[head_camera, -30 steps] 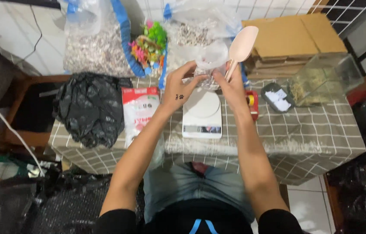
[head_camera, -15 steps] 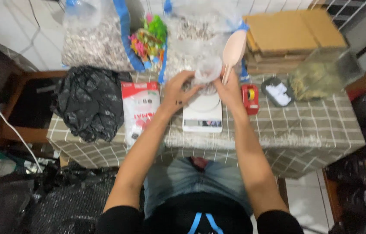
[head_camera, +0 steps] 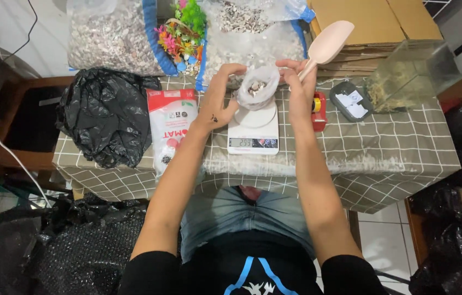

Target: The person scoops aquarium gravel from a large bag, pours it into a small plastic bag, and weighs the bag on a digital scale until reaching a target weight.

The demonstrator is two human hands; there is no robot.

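Both hands on crinkled clear bag of pebbles — pink plastic scoop alongside

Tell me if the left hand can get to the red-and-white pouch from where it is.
Probably yes: the pouch lies flat beside the left hand, nothing between, though that hand is busy holding the small bag open.

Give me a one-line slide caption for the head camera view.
Both hands, left hand and right hand, hold a small clear bag of pebbles on a white kitchen scale; the right also grips a pink scoop.
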